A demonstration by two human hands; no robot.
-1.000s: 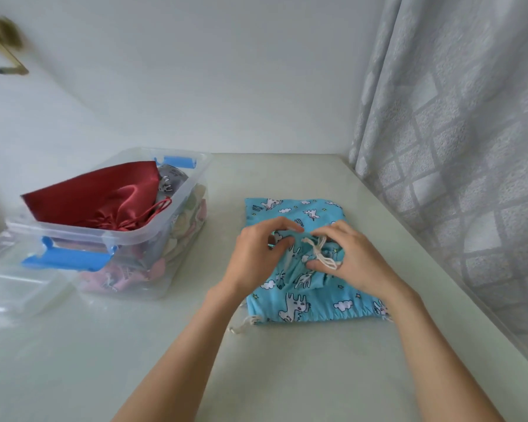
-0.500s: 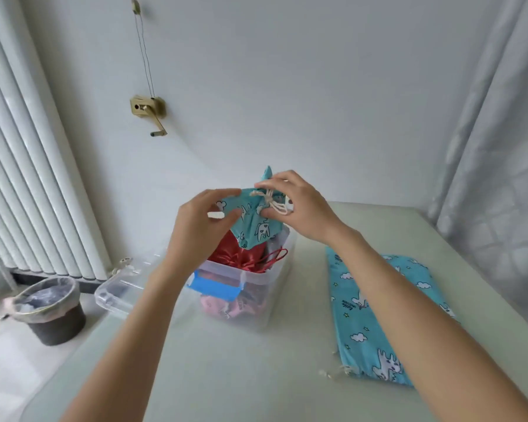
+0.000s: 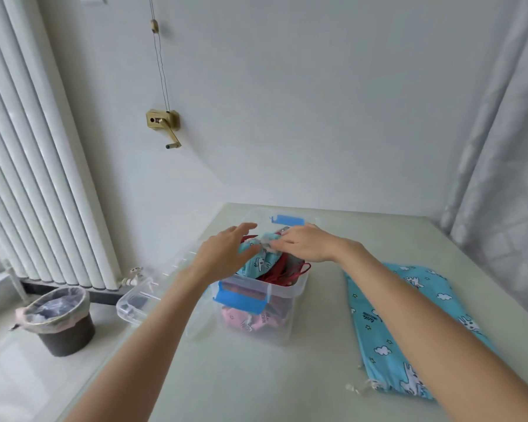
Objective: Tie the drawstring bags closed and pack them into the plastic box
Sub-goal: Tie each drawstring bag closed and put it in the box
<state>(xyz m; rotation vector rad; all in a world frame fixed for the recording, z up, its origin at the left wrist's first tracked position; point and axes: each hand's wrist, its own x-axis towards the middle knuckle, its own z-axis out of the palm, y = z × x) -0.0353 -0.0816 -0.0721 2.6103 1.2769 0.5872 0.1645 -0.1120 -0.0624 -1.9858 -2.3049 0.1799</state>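
A clear plastic box (image 3: 282, 303) with blue latches stands on the table, holding a red bag (image 3: 282, 268) and pink fabric lower down. A tied blue drawstring bag (image 3: 258, 260) with a white animal print lies on top of the box's contents. My left hand (image 3: 226, 254) rests on its left side with fingers spread. My right hand (image 3: 302, 245) pinches the bag's gathered top. A second blue printed bag (image 3: 406, 324) lies flat on the table to the right, partly under my right forearm, its white cord (image 3: 358, 386) trailing at the near end.
The box's clear lid (image 3: 153, 292) lies left of the box at the table edge. A lined bin (image 3: 60, 318) stands on the floor at left, below a white radiator (image 3: 34, 166). A grey curtain (image 3: 506, 184) hangs along the right side.
Both hands carried the tied blue bag from the table over to the box and lowered it onto the red bag. The view swung left.
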